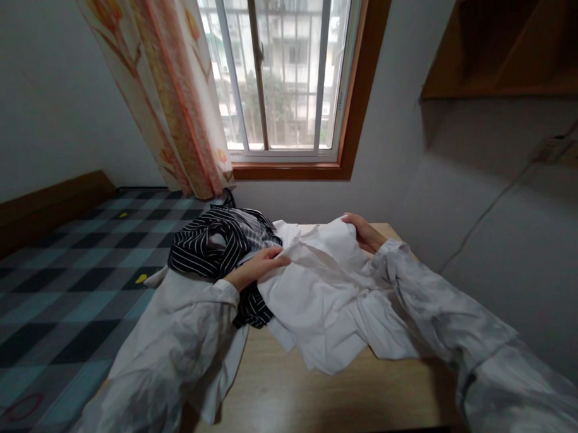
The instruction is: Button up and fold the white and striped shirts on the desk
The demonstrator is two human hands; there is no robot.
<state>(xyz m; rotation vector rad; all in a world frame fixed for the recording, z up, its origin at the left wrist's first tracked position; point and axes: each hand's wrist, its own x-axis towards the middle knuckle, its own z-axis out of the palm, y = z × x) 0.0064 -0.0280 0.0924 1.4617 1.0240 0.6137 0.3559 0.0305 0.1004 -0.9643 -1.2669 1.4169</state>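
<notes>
Head view: the left hand is pinching the left side of a white garment; the right hand is gripping its far part, near the far-right corner of the desk. The garment is lying rumpled across the desk. The step in hand appears to be spreading the cloth; the next move is probably calling for even tension, clear of the black striped garment lying toward the far-left corner. Bare desktop is showing along the near edge; the wall is limiting room beyond the far edge.
</notes>
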